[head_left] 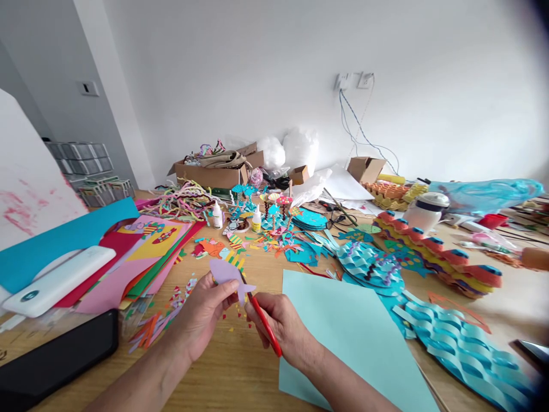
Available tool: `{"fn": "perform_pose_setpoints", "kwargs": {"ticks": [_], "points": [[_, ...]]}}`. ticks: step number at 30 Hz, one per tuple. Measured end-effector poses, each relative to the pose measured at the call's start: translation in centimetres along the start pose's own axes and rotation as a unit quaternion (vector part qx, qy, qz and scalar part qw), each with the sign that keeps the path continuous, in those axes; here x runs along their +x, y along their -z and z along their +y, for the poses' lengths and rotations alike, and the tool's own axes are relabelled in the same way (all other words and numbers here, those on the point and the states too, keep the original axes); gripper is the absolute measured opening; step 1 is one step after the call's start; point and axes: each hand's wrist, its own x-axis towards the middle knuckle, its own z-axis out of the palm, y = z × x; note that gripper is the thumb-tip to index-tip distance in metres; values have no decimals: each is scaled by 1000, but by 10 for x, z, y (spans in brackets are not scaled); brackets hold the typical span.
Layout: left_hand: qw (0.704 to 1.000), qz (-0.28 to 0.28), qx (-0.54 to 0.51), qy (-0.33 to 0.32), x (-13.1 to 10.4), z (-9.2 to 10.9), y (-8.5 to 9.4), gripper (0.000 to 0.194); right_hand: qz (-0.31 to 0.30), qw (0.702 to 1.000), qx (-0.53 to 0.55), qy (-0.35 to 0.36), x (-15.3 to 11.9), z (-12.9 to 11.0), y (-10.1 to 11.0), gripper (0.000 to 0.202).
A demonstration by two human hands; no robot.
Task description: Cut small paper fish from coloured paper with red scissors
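Observation:
My left hand pinches a lilac paper fish shape between thumb and fingers, above the wooden table. Red-handled scissors are in my right hand, their blades at the tail end of the lilac paper. The hands are close together but apart. Small paper scraps lie beneath them. A light turquoise sheet lies partly under my right forearm.
Coloured papers and a black phone lie left. Glue bottles, paper scraps and a cardboard box stand farther back. On the right are woven blue paper pieces and a painted egg carton.

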Motion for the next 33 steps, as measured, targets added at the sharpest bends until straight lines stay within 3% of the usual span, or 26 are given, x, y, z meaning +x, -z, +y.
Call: {"fn": "perform_pose_setpoints", "kwargs": {"ticks": [4, 18, 33], "points": [[1000, -2, 11, -10, 0, 1, 3, 16, -5, 1000, -4, 3, 0, -1, 0, 44], [997, 70, 12, -42, -2, 6, -2, 21, -36, 999, 3, -5, -1, -4, -1, 42], [999, 35, -1, -19, -3, -1, -4, 15, -43, 998, 51, -22, -2, -4, 0, 43]]}}
